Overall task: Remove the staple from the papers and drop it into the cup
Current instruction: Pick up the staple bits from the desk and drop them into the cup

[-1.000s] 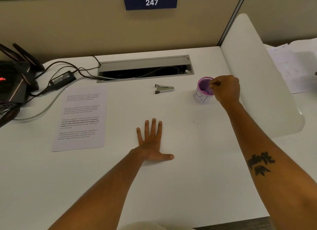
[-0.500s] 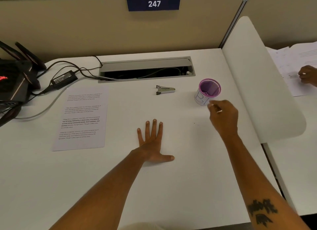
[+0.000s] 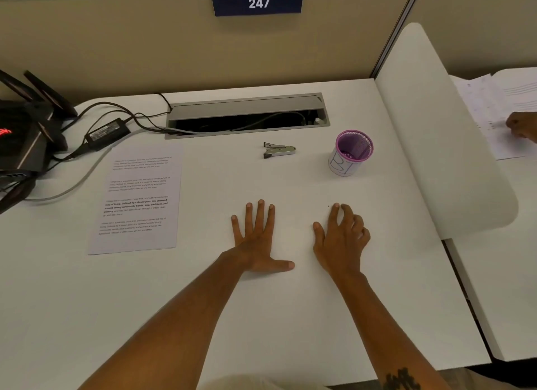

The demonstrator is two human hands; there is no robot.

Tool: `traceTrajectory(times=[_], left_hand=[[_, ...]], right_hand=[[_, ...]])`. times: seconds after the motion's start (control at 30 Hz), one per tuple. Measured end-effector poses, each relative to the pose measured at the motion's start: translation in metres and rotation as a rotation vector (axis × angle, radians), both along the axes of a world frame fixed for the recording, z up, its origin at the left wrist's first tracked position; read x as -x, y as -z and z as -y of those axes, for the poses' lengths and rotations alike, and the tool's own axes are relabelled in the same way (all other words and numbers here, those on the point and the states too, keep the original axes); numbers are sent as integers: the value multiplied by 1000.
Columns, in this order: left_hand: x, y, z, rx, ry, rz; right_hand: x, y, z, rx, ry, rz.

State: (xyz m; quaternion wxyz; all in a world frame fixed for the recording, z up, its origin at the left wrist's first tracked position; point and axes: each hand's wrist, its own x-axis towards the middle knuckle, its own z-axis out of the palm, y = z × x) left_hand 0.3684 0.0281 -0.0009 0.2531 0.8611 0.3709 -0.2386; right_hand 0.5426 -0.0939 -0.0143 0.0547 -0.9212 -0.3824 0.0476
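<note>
On the counter (image 3: 203, 317) lie one sheet of papers (image 3: 139, 199), one staple remover (image 3: 278, 150) and one purple cup (image 3: 350, 152), while both hands rest empty, left hand (image 3: 257, 238) flat, right hand (image 3: 341, 238), loosely curled, withdrawn from the cup.

Papers (image 3: 136, 199) lie left, staple remover (image 3: 278, 150) behind centre, cup (image 3: 350, 152) right.
</note>
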Motion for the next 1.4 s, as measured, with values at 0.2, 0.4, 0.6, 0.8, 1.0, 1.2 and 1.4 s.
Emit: traceTrajectory(times=[0.2,0.4,0.6,0.8,1.0,1.2,1.4], left_hand=[[2,1,0,4,5,13],[1,0,-1,5,8,11],[1,0,-1,7,8,10],[1,-3,-1,26,9,11],[2,-4,-1,28,11,8],[1,-5,0,26,6,9],[2,-6,0,32,4,13]], right_hand=[[-12,-2,-5,-188,59,-68],[-25,1,-12,-374,137,-78],[-31,-1,-17,-415,89,-116],[-64,-8,-17,-407,-88,-263],[-89,-13,-27,-301,-315,-303],[-102,-16,-39,-205,-521,-225],[-108,-18,-46,-178,-589,-227]])
